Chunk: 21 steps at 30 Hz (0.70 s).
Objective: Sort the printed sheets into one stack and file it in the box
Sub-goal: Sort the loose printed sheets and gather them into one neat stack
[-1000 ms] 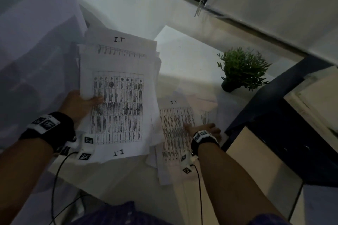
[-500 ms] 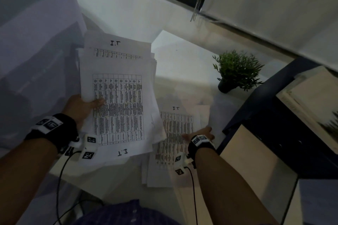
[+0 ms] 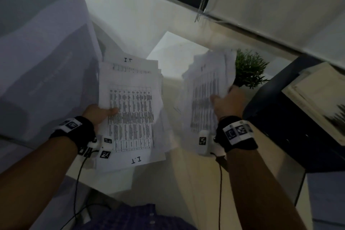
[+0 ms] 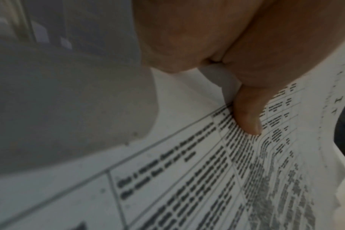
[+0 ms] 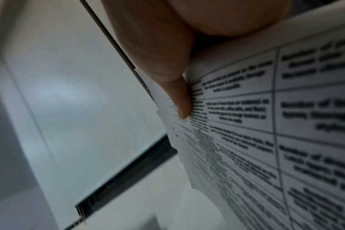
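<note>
Two seconds' change: right hand (image 3: 228, 102) has lifted its sheets (image 3: 205, 95) off the desk.

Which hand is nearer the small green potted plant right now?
Right. The right hand, gripping a sheaf of printed sheets, is just beside the small green potted plant; the left hand is across the table.

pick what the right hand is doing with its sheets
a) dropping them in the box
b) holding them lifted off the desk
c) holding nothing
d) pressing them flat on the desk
b: the right hand grips a bundle of printed sheets raised in the air, thumb on the top page.
</note>
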Tool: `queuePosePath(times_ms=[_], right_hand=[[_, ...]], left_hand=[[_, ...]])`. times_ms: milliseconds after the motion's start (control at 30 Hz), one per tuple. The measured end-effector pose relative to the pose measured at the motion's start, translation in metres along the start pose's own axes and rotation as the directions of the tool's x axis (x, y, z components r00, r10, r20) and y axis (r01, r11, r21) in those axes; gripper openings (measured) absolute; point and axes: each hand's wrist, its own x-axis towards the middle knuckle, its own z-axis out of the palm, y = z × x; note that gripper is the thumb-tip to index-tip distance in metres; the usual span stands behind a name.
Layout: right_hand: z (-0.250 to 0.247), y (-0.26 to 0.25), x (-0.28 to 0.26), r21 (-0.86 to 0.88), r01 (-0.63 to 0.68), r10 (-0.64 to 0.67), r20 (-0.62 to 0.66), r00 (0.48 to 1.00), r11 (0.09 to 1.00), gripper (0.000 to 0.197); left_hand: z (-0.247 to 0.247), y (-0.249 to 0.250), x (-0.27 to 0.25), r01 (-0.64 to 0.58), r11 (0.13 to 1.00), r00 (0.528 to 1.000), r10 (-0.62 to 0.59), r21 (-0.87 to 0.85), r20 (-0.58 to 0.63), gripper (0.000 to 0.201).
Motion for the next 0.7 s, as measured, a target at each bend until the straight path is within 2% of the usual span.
queuePosePath(times_ms=[100,167,233,267,300,367,433,533,600,700], right_hand=[[-0.041,-0.034,0.003,0.099,0.13,-0.123,-0.08,0.989,0.986,0.041],[-0.062,-0.05,0.002,0.173,0.204,-0.187,-0.109,0.976,0.964,0.041],[-0.074,-0.056,0.0,0.316,0.221,-0.211,-0.067,0.975,0.923,0.044],[-0.073,-0.052,0.001,0.38,0.199,-0.201,-0.034,0.979,0.903,0.044],[-0.07,-0.047,0.0,0.427,0.165,-0.186,0.007,0.982,0.889,0.044],[-0.047,-0.03,0.002,0.457,0.038,-0.104,0.12,0.987,0.888,0.048],[-0.006,-0.003,0.005,0.379,-0.115,0.026,0.231,0.973,0.918,0.054],[0.06,0.037,0.0,0.196,-0.293,0.197,0.4,0.895,0.936,0.063],[0.094,0.058,-0.005,0.021,-0.311,0.265,0.468,0.843,0.95,0.064],[0.119,0.076,-0.009,-0.137,-0.266,0.298,0.492,0.818,0.954,0.061]], left_hand=[[0.023,-0.008,0.005,0.062,0.993,0.996,-0.068,0.098,0.056,0.081],[0.039,-0.013,0.01,0.067,0.985,0.993,-0.082,0.162,0.09,0.083],[0.051,-0.024,0.024,0.09,0.966,0.985,-0.122,0.241,0.12,0.104],[0.058,-0.024,0.024,0.099,0.954,0.981,-0.14,0.282,0.131,0.106],[0.064,-0.025,0.023,0.077,0.943,0.984,-0.124,0.325,0.127,0.095],[0.077,-0.019,0.011,0.015,0.896,0.994,-0.063,0.444,0.093,0.059],[0.082,-0.025,0.013,-0.002,0.88,0.997,-0.032,0.475,0.064,0.042],[0.078,-0.034,0.018,0.008,0.904,1.0,-0.012,0.428,0.006,0.04],[0.072,-0.038,0.024,0.018,0.91,0.999,-0.005,0.413,-0.032,0.039],[0.075,-0.037,0.029,0.001,0.903,0.997,0.031,0.431,-0.066,0.045]])
